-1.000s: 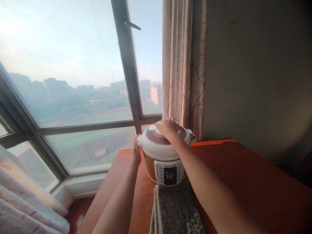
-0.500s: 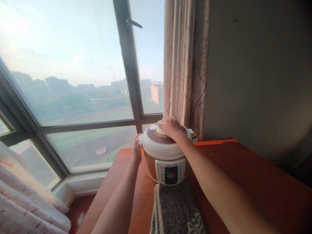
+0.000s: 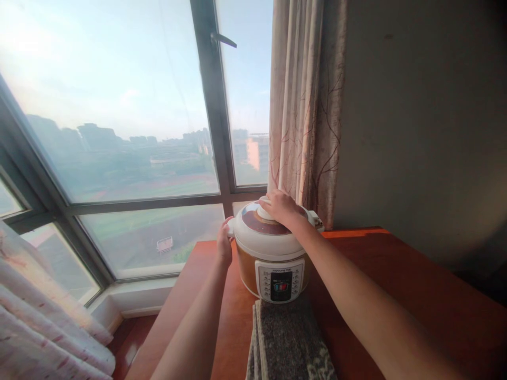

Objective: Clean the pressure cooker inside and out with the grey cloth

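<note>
An electric pressure cooker (image 3: 247, 264) with a gold-brown body and a white lid (image 3: 253, 240) stands upright on the wooden table. Its front panel (image 3: 281, 282) has a dark display and faces me. My left hand (image 3: 225, 243) is closed around the white side handle at the cooker's left. On top of the lid, my right hand (image 3: 282, 207) grips the round white knob (image 3: 264, 212), its fingers bent over it. The lid sits on the body with no gap that I can see.
A folded dark grey patterned cloth (image 3: 287, 338) lies on the reddish-brown table (image 3: 380, 295) in front of the cooker. Behind are a window (image 3: 138, 158) and a hanging curtain (image 3: 304, 105). Another light curtain (image 3: 47, 316) hangs at the lower left. A grey wall (image 3: 420, 132) rises on the right.
The whole view has shifted slightly, so the cooker and hands appear a little further right. Both hands keep their hold on the handle and the knob.
</note>
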A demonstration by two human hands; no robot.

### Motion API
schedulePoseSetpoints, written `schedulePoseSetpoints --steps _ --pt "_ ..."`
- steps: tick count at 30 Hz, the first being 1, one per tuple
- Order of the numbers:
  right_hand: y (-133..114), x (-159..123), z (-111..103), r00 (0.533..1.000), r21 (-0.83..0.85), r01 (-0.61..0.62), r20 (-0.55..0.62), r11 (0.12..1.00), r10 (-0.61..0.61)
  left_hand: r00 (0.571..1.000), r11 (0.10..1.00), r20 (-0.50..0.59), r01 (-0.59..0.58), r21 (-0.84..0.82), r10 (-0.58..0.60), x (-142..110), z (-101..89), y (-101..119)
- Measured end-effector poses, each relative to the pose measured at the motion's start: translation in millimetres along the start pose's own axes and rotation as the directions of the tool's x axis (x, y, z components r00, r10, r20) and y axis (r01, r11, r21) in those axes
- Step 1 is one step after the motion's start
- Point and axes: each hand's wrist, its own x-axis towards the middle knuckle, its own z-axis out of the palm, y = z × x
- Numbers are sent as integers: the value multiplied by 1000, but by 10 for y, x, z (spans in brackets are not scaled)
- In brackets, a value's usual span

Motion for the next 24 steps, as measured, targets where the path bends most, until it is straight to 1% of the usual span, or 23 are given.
schedulePoseSetpoints --steps 4,7,9,11,12,14,16,18,21,22,24 --pt "26 -6 -6 1000 113 15 -22 993 -13 999 998 -2 37 -41 -38 -30 -4 39" --pt "151 -62 -19 998 238 25 -66 971 -9 999 998 1 41 -50 -41 -37 -2 52" --pt "315 -149 -31 993 309 -15 -105 951 50 999 998 7 33 -54 -33 -30 -1 53" --pt "535 -273 -49 977 362 -98 -144 927 160 1000 998 14 21 -58 -21 -18 -2 53" --pt "660 -346 -60 960 386 -150 -162 910 227 1000 998 18 15 -61 -14 -12 -2 54" --pt "915 -503 -81 910 432 -260 -190 863 369 1000 998 26 6 -67 -4 -6 -4 55" --pt "1147 -666 -88 844 478 -363 -195 800 500 999 997 32 1 -71 2 -7 -6 53" --pt "1324 -823 -62 775 523 -456 -165 720 610 999 997 34 -4 -71 6 -12 -7 46" --pt "1456 -1024 53 686 599 -561 -51 572 726 999 998 29 -21 -62 23 -12 -14 34" --pt "1465 -1075 107 668 630 -580 3 517 744 999 998 29 -28 -57 30 -8 -17 32" --pt "1441 -1147 221 657 697 -589 117 410 745 998 998 36 -40 -48 42 4 -23 34"
